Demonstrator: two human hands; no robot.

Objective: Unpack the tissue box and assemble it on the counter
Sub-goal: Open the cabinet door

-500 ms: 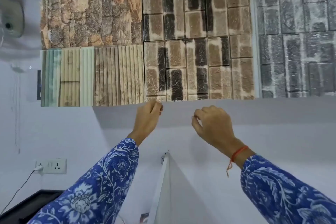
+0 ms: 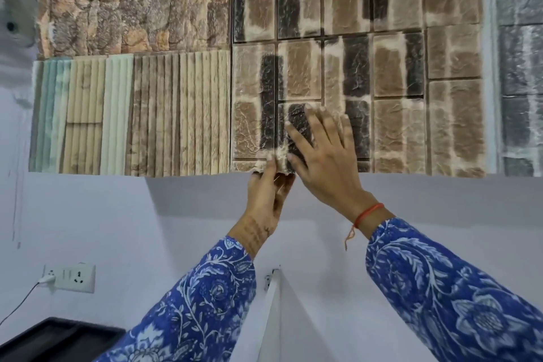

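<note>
While my right hand (image 2: 324, 161) lies flat with fingers spread on the brick panel (image 2: 346, 67), my left hand (image 2: 269, 185) pinches its lower edge (no tissue box in sight); unpacking looks unbegun, so finding it comes next.

Showroom-like room (prob. decor shop), sample wall panels (image 2: 323, 38), socket (image 2: 69, 278)

Both arms raised, blue floral sleeves. Left hand (image 2: 269, 194) edge-on, fingers (image 2: 271, 163) bunched together at the tips. Right hand (image 2: 323, 161) flat, palm forward, fingers (image 2: 316, 123) spread; red thread at the wrist.
</note>
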